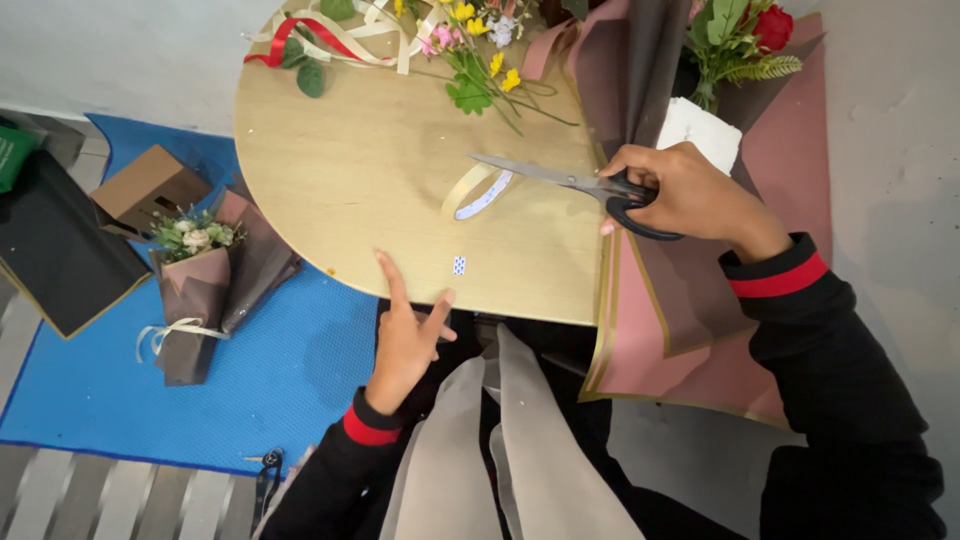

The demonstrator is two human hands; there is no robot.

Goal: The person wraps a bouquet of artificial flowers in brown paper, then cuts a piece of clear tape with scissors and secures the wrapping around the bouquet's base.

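While the right hand [690,195] grips the black looped handles of a pair of scissors [575,185], fingers curled shut through and around the loops, the long steel blades point left across the round table [380,170], lying low over its pale wood-grain top. Blade tips sit just above a curl of cream ribbon [478,192], a flat glossy band bent into an open loop; whether steel touches ribbon cannot be told.

The left hand [405,335] rests at the table's near edge, fingers spread: index and another finger lie out flat on the wood, thumb angled off to the side, holding nothing. A small white patterned scrap [459,265] lies on the wood just beyond the fingertips.

Under the right wrist, matte dusty-pink wrapping paper [650,340] with a thin gold border hangs off the table's edge, layered with darker brown sheets [640,70]. Loose stems with yellow and pink blossoms [475,60] lie at the table's far side, beside red and cream ribbon [310,35]. A red rose with green fern [745,40] stands in the wrap at top right.

Left, on a blue textured mat [270,380], lies a small finished bouquet [205,285] in brown paper, tied with cream ribbon, near a cardboard box [150,185]. Beige paper sheets [500,450] lie across the person's lap.
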